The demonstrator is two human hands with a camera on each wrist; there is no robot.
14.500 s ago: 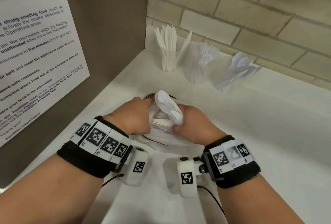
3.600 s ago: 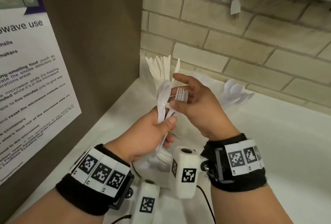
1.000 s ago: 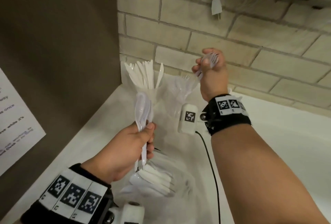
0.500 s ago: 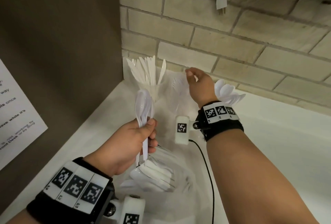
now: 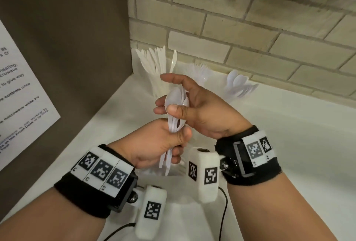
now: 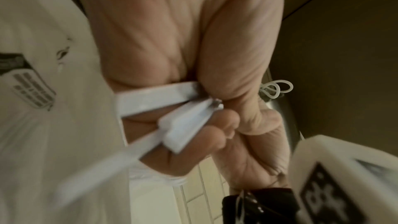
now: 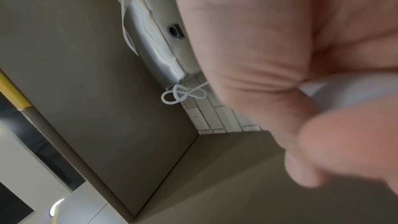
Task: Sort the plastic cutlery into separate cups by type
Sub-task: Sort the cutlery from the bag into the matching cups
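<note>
Left hand point(image 5: 154, 142) clenches a bunch of white plastic spoons point(image 5: 176, 106) by the handles; right hand point(image 5: 198, 109) pinches their bowls between thumb and fingers point(image 5: 160, 104). On the surface point(image 5: 289, 135), knife cup point(image 5: 158, 71) at 12 o'clock, fork cup point(image 5: 202, 73) beside it, spoon cup point(image 5: 238, 84) at 2 o'clock.

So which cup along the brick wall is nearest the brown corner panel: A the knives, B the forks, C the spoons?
A: the knives stand right in the corner, with the forks next and the spoons farthest along the wall.
</note>
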